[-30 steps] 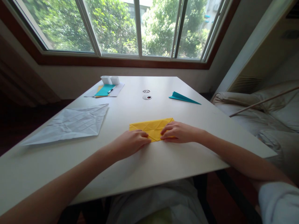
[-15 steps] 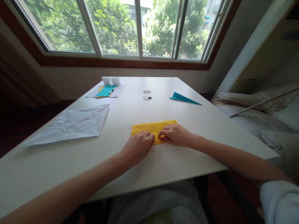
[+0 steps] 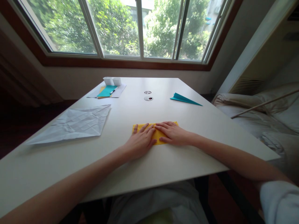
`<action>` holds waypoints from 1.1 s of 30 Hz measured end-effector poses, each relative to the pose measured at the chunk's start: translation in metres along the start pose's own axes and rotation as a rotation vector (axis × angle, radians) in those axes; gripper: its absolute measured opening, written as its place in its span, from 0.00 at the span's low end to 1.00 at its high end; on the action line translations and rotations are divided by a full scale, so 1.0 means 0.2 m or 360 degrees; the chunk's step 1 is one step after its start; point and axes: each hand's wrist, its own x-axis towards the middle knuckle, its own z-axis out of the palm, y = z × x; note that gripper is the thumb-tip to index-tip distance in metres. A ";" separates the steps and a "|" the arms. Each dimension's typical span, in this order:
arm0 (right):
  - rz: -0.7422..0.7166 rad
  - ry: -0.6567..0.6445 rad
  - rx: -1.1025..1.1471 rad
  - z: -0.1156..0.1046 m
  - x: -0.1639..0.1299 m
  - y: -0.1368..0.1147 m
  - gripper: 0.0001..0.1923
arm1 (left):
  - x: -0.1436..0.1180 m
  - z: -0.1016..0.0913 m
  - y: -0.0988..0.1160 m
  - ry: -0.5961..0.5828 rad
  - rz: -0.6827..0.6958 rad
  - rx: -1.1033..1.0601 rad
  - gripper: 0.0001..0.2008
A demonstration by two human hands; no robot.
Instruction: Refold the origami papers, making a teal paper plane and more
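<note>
At the frame's centre, your left hand (image 3: 140,141) and right hand (image 3: 173,134) lie flat, grip open, on the folded yellow paper (image 3: 158,135) on the tabletop (image 3: 163,165): light, creasable, probably slippery; pinch its edges

Your forearms were bare; a pale short sleeve (image 3: 277,199) covered your right upper arm, and light clothing (image 3: 154,202) your lap.
</note>
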 end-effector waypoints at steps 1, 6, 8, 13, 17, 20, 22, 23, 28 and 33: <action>0.0015 -0.0021 -0.0003 0.00 0.00 0.00 0.30 | 0.00 0.00 -0.01 -0.0047 0.0018 -0.0016 0.22; 0.0176 -0.0077 -0.0063 -0.02 0.00 0.00 0.36 | 0.01 -0.03 -0.03 -0.0072 -0.0072 0.0107 0.27; 0.0240 -0.0087 -0.0104 -0.03 -0.01 0.01 0.39 | 0.01 -0.04 -0.02 -0.0020 -0.0107 0.0196 0.29; 0.0341 -0.0177 -0.0135 -0.07 -0.04 0.05 0.42 | -0.02 -0.07 -0.01 -0.0056 -0.0212 0.0300 0.33; 0.0451 -0.0293 -0.0119 -0.11 -0.09 0.10 0.43 | -0.04 -0.11 -0.04 -0.0242 -0.0339 0.0320 0.41; 0.0550 -0.0405 -0.0106 -0.14 -0.11 0.13 0.47 | -0.06 -0.15 -0.08 -0.0465 -0.0476 0.0353 0.45; 0.0624 -0.0477 -0.0111 -0.16 -0.13 0.14 0.52 | -0.08 -0.17 -0.10 -0.0554 -0.0531 0.0368 0.46; 0.0647 -0.0514 -0.0110 -0.17 -0.14 0.15 0.54 | -0.09 -0.17 -0.11 -0.0571 -0.0541 0.0371 0.46; 0.0546 -0.0605 -0.0014 -0.17 -0.17 0.21 0.63 | -0.09 -0.16 -0.13 -0.0543 -0.0519 0.0340 0.46; 0.0265 -0.0356 0.0142 -0.18 -0.17 0.25 0.63 | -0.07 -0.16 -0.21 -0.0386 -0.0410 0.0275 0.44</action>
